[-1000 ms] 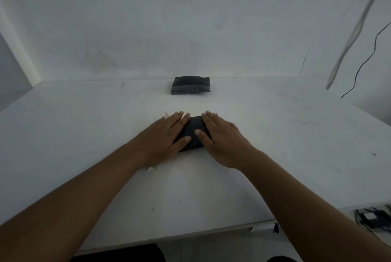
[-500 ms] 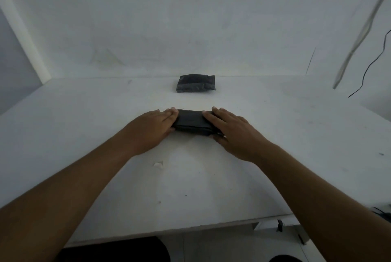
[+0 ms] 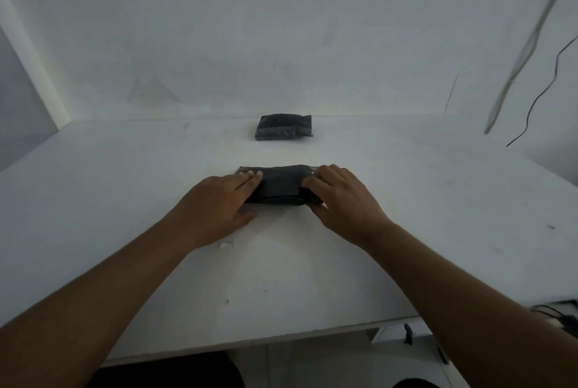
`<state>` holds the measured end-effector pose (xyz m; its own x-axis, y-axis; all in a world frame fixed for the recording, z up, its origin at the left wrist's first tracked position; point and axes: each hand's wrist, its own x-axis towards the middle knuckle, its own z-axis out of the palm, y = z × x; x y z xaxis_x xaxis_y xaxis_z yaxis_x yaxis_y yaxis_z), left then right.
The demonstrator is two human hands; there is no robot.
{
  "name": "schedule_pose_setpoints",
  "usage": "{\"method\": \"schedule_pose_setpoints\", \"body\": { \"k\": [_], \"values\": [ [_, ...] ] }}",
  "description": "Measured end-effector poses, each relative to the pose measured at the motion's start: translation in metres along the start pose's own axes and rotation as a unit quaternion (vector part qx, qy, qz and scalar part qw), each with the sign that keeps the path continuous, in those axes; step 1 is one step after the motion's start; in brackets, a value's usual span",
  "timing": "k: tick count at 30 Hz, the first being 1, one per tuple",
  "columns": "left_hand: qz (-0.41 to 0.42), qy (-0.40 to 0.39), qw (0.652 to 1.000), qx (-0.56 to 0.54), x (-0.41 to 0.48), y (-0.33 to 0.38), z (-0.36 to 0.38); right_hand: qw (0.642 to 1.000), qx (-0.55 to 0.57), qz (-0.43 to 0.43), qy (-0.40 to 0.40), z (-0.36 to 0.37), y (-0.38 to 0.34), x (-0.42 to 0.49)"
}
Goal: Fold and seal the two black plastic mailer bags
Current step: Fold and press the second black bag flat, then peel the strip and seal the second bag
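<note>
Though the worktop [image 3: 406, 200] shows the far bag [image 3: 284, 127] lying folded well behind the near bag [image 3: 281, 185], seemingly finished, the near bag looks folded but perhaps unsealed: left grip [image 3: 219, 203] presses flat on its left end, right grip [image 3: 341, 200] curls round its right.

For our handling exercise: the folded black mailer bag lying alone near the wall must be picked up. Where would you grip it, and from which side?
Probably from above: set the grip on the far mailer bag across its short span, near edge to far edge. It lies flat on the table, wider than deep.
</note>
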<state>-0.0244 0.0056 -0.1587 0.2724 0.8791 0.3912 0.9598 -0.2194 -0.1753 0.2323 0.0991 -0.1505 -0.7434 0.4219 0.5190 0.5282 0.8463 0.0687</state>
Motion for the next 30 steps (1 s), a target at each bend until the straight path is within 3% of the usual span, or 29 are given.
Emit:
{"method": "schedule_pose_setpoints", "body": {
  "k": [6, 11, 15, 19, 23, 27, 30],
  "values": [
    [-0.021, -0.022, 0.999, 0.032, 0.008, 0.009, 0.005, 0.997, 0.043, 0.041, -0.041, -0.01, 0.011, -0.015],
    [-0.012, 0.046, 0.999, -0.015, 0.018, 0.042, -0.01, 0.983, 0.104, 0.147, 0.038, -0.032, 0.05, -0.051],
    [0.048, 0.107, 0.983, -0.139, 0.045, 0.102, -0.02, 0.937, 0.132, 0.31, 0.091, -0.047, 0.1, -0.081],
    [0.082, 0.076, 0.964, -0.24, 0.071, 0.162, 0.001, 0.864, 0.225, 0.447, 0.061, -0.051, 0.128, -0.108],
    [-0.004, 0.029, 0.961, -0.275, 0.107, 0.183, 0.027, 0.848, 0.281, 0.445, 0.059, -0.051, 0.135, -0.118],
    [-0.114, 0.016, 0.947, -0.3, 0.136, 0.18, 0.043, 0.869, 0.268, 0.415, -0.006, -0.05, 0.132, -0.118],
    [-0.127, 0.018, 0.945, -0.302, 0.139, 0.18, 0.05, 0.882, 0.263, 0.39, -0.026, -0.055, 0.128, -0.123]
  ]
}}
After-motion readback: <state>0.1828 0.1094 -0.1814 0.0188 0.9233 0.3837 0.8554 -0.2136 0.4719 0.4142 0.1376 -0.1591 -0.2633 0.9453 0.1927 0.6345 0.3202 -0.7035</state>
